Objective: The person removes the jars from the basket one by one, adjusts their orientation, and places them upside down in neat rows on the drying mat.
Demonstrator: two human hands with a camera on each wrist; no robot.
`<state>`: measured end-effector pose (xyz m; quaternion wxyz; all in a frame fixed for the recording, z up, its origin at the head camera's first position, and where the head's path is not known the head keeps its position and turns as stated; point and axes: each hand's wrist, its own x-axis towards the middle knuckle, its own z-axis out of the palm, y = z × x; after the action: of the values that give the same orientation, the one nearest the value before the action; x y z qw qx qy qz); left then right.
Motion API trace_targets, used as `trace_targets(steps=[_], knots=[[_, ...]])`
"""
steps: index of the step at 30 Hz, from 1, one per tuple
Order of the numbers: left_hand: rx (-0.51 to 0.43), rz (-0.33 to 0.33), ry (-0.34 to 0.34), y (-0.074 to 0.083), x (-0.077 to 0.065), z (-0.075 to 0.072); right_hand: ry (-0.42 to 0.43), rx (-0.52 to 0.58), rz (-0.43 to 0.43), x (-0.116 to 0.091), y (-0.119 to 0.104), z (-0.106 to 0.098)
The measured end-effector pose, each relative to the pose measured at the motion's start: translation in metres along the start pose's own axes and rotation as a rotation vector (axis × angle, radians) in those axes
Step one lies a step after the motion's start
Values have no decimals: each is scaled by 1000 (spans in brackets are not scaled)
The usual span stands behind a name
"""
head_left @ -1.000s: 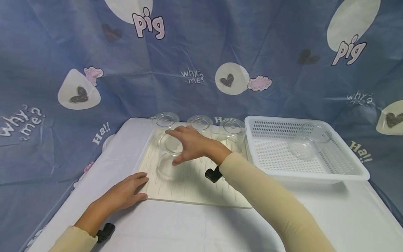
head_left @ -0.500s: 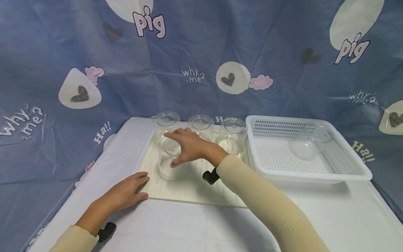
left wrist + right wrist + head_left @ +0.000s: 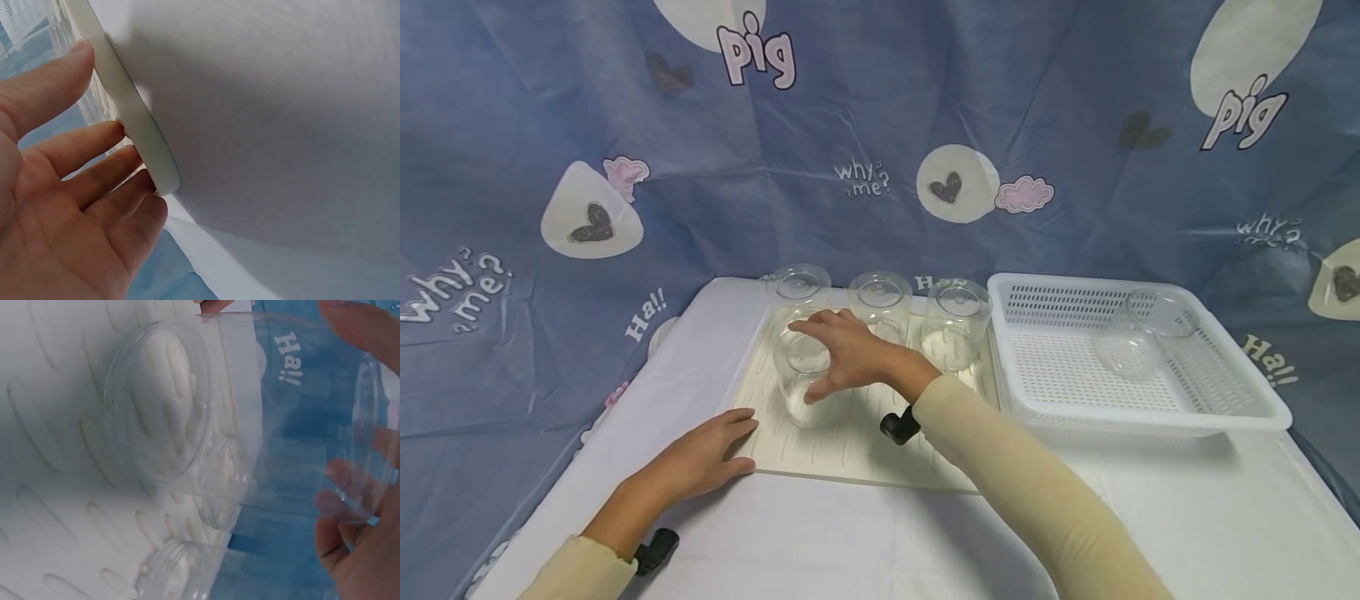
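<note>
My right hand (image 3: 850, 352) grips a clear plastic cup (image 3: 792, 379), its thumb and fingers spread round the cup's upper end. The cup stands upside down at the left of a cream ridged drying mat (image 3: 880, 450). In the right wrist view the rim of this cup (image 3: 159, 403) is close to the mat; whether it touches all round I cannot tell. My left hand (image 3: 703, 454) lies at the mat's left front corner, fingers loosely bent and fingertips against the mat's edge (image 3: 134, 103).
Behind the right hand, three more upturned clear cups (image 3: 957, 321) stand in a row along the mat's back. To the right is a white perforated basket (image 3: 1030, 400) with a clear cup (image 3: 1150, 329) lying inside. A patterned blue cloth (image 3: 880, 125) hangs behind the white-covered table (image 3: 820, 533).
The right hand has shifted slightly left and down with the cup, which now looks more upright on the mat. The left hand has stayed at the mat's corner.
</note>
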<state>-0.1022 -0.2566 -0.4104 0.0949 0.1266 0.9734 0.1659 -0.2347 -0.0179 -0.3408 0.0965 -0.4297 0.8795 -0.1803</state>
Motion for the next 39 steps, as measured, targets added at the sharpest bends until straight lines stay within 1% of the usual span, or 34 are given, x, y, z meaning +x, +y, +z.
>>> trace_targets(steps=[4, 8, 23, 30, 34, 39], knots=[[8, 3, -6, 0, 1, 0, 9, 63, 1, 1, 5, 4], [6, -2, -16, 1, 2, 0, 24, 92, -9, 1, 6, 6], [-6, -9, -32, 2, 3, -1, 71, 95, 3, 0, 1, 10], [1, -23, -23, 3, 2, -2, 110, 134, 5, 1, 1, 16], [6, -16, -27, 3, 2, -3, 129, 145, 5, 1, 1, 19], [6, -7, -24, 1, 3, -2, 135, 109, 12, 1, 3, 20]])
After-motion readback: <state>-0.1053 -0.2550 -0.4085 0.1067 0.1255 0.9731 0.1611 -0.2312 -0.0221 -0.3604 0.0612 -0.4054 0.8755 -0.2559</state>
